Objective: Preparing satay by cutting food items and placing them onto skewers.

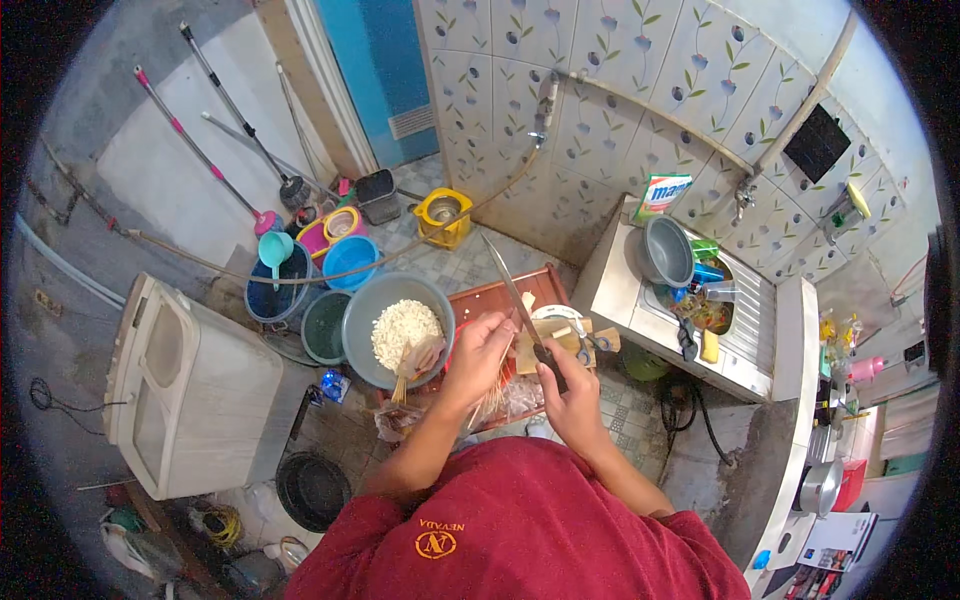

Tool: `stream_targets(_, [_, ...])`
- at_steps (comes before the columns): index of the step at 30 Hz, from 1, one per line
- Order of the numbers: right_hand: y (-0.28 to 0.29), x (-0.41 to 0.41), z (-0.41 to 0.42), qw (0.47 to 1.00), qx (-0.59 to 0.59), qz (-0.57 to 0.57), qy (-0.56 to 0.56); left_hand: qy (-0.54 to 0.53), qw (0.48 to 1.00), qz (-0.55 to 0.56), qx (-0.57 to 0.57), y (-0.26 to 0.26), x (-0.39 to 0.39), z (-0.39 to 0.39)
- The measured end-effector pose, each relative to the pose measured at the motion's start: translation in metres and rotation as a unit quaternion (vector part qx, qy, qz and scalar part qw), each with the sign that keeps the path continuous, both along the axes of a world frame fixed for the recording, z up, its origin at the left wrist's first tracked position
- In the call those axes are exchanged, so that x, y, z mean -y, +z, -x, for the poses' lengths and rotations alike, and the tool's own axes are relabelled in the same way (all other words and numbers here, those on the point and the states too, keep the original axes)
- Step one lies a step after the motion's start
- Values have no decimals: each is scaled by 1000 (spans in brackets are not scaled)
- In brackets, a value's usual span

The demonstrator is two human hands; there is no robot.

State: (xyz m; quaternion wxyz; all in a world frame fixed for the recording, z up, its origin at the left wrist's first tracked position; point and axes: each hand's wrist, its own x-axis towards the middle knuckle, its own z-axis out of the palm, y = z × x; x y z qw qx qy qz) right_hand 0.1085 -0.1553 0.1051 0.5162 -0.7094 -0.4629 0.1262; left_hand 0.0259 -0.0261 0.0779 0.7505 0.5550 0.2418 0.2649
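My right hand [574, 386] grips the dark handle of a kitchen knife [507, 276], its long blade pointing up and away from me. Close against the blade are the bunched fingers of my left hand [478, 352]; whether they pinch something small is hidden. A pale piece [529, 300] shows just beyond the blade. Under my hands lie thin wooden sticks [489, 405] and a wooden board [528, 361]. Blue-handled scissors [600, 343] rest at the board's right. On the left, a large grey basin [354, 330] holds many small whitish pieces [401, 322] and a bag of sticks [417, 360].
A low reddish-brown wooden table [553, 279] bears these things. Buckets, including a light-blue one [351, 259], crowd the far left, with a hose [480, 206] strung above. A tiled sink counter [615, 300] stands at right, a washing machine [202, 390] at left. A black basin [313, 487] sits nearby.
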Motion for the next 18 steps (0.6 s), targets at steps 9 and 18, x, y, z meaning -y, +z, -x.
stream_targets(9, [-14,0,-1,1000,9,-5,-2,-64,952,282,99,-6,-7,0])
stream_targets(18, [-118,10,-34,995,29,31,-90,107,947,302,19,-49,-19,14])
